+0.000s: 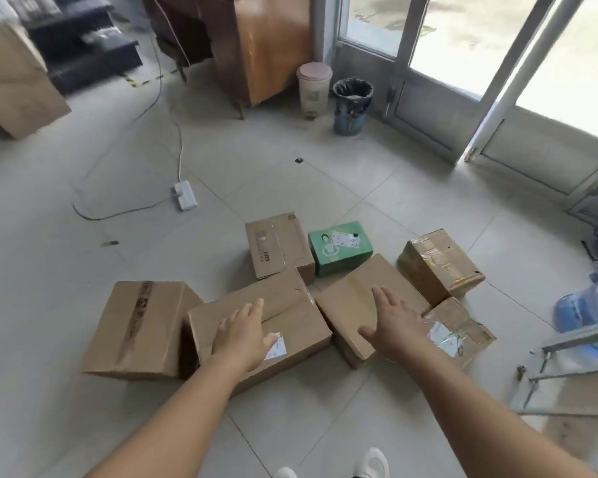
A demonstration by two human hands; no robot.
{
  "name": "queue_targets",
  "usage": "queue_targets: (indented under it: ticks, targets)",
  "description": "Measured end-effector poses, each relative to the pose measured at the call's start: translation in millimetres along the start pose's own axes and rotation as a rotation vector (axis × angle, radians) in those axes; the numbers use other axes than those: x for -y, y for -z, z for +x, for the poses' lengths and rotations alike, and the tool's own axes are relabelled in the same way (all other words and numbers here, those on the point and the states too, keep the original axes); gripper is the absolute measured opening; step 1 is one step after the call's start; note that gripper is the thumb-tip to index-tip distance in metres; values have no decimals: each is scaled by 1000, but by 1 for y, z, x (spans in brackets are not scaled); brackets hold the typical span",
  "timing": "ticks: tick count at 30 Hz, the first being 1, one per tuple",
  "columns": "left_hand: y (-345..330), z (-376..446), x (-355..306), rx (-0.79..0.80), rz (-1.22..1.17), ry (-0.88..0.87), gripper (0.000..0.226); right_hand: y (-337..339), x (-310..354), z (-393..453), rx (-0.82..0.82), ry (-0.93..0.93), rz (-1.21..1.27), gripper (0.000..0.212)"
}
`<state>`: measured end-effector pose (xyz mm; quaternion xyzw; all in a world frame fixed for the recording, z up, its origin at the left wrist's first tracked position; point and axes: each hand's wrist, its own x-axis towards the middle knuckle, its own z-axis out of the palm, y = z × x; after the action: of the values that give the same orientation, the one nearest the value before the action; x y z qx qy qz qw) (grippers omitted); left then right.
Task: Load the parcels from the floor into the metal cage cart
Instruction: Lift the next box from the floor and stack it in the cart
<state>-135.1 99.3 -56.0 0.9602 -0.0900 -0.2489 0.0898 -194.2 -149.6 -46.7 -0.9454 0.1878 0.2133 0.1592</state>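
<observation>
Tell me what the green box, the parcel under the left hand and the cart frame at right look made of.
Green box: printed cardboard, probably, slightly glossy. Parcel under the left hand: plain brown corrugated cardboard, matte, with a paper label. Cart frame: grey metal bars, seemingly painted or galvanised.

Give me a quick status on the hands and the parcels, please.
Left hand and right hand open, reaching over two brown boxes. Seven parcels on floor, none lifted. Cage cart at right edge. Nothing in the way.

Cage cart (567, 357) cropped at right edge
</observation>
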Motion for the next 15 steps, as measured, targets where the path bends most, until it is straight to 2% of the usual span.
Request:
queue_targets:
  ticks: [10, 15]
  targets:
    - [-37, 40, 98, 61, -168, 421, 77, -56, 63, 113, 143, 141, -65, 85]
    - [-65, 78, 127, 76, -239, 579, 77, -84, 74, 179, 205, 161, -67, 75]
